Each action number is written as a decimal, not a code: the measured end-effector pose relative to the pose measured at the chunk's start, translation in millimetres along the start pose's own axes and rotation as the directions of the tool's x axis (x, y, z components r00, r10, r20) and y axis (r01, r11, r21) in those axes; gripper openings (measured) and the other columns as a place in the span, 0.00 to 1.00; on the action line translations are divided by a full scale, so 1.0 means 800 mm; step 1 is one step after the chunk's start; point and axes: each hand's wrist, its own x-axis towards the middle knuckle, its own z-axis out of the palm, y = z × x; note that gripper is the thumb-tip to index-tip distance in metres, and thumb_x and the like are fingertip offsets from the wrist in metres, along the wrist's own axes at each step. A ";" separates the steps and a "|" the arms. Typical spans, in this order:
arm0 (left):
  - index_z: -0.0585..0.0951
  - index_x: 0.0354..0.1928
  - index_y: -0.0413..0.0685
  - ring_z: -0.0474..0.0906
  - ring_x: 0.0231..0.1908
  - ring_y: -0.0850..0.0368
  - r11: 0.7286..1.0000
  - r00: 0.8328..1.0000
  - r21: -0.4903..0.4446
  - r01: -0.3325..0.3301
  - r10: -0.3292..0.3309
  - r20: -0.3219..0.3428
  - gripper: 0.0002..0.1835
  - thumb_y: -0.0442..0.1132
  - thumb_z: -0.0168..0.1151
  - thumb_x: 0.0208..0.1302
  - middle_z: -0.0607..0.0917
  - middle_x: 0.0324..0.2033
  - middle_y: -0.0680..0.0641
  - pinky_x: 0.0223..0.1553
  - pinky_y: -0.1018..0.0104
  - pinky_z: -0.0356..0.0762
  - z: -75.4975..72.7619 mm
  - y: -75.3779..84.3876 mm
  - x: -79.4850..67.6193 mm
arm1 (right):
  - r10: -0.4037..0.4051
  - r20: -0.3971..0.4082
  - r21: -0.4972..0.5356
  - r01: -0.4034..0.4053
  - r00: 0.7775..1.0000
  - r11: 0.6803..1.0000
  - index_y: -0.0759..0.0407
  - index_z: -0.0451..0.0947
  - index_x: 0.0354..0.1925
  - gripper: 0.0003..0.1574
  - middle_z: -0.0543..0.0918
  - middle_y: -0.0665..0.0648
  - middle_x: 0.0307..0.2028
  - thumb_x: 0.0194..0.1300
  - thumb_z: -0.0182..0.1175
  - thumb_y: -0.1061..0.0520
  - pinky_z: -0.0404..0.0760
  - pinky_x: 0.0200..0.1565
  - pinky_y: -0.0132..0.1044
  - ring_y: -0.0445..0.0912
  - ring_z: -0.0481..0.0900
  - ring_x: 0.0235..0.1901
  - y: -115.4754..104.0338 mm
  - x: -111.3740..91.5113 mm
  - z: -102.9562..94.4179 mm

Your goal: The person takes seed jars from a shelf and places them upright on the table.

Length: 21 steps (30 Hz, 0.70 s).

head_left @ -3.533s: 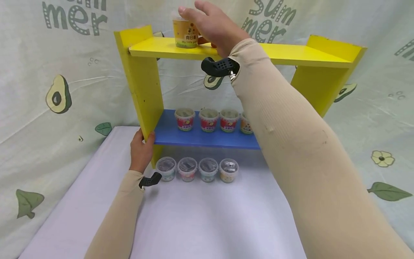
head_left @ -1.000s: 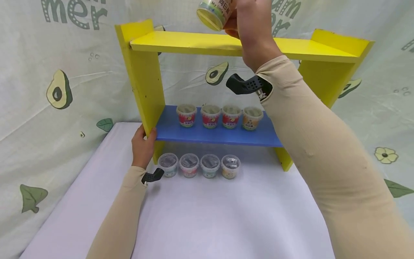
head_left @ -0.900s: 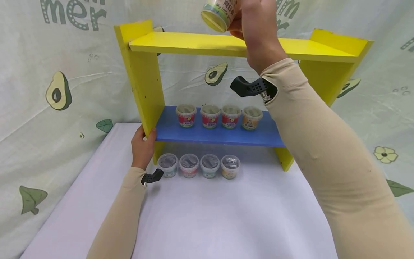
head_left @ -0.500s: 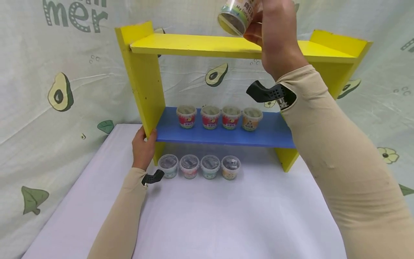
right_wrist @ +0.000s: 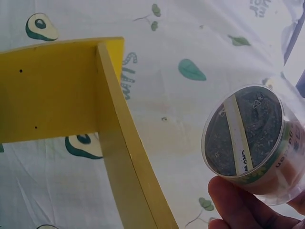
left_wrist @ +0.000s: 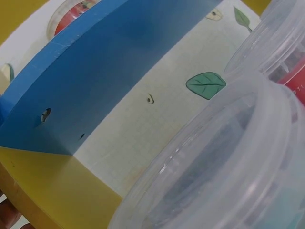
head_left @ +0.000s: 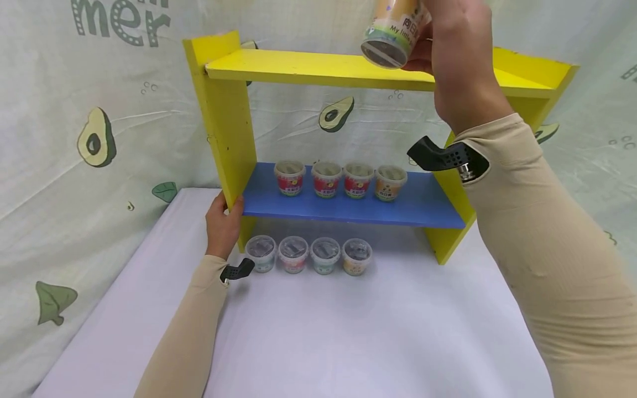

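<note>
My right hand (head_left: 463, 66) holds an orange-labelled plastic cup (head_left: 393, 33) above the yellow top board (head_left: 308, 66) of a shelf unit. The cup is tilted, and in the right wrist view its dark contents show through the clear bottom (right_wrist: 259, 129); fingers (right_wrist: 233, 202) curl round its side. Its upper part is cut off in the head view. My left hand (head_left: 222, 226) grips the front edge of the unit's yellow left side panel (head_left: 224, 127), level with the blue middle board (head_left: 338, 210). In the left wrist view only bits of fingers show at the lower left corner.
On the blue board stand several cups in a row, red-labelled ones (head_left: 290, 178) and an orange-labelled one (head_left: 390, 183). Below, several lidded clear cups (head_left: 293, 254) line up on the white tabletop (head_left: 318, 331). A patterned cloth (head_left: 134, 132) hangs behind.
The cup stood on the left part of the top board under my right hand; now it is lifted, tilted and carried to the right. My left hand has stayed on the side panel.
</note>
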 end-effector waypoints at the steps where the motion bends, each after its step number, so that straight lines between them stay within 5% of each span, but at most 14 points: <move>1: 0.72 0.70 0.49 0.74 0.57 0.48 1.000 1.000 0.000 -0.001 0.001 0.000 0.30 0.57 0.53 0.73 0.77 0.60 0.45 0.59 0.48 0.75 0.000 0.000 0.000 | -0.003 0.000 -0.009 0.003 1.000 1.000 0.50 0.72 0.63 0.21 0.80 0.58 0.54 0.75 0.53 0.50 0.82 0.51 0.36 0.52 0.85 0.46 0.000 -0.001 -0.001; 21: 0.72 0.69 0.48 0.73 0.58 0.49 1.000 1.000 -0.006 0.002 -0.002 0.007 0.29 0.56 0.54 0.73 0.78 0.59 0.45 0.61 0.49 0.73 0.000 0.004 -0.002 | -0.146 0.025 -0.212 0.148 0.989 0.966 0.60 0.78 0.49 0.18 0.83 0.61 0.46 0.74 0.53 0.48 0.82 0.45 0.35 0.54 0.82 0.42 0.006 -0.047 -0.037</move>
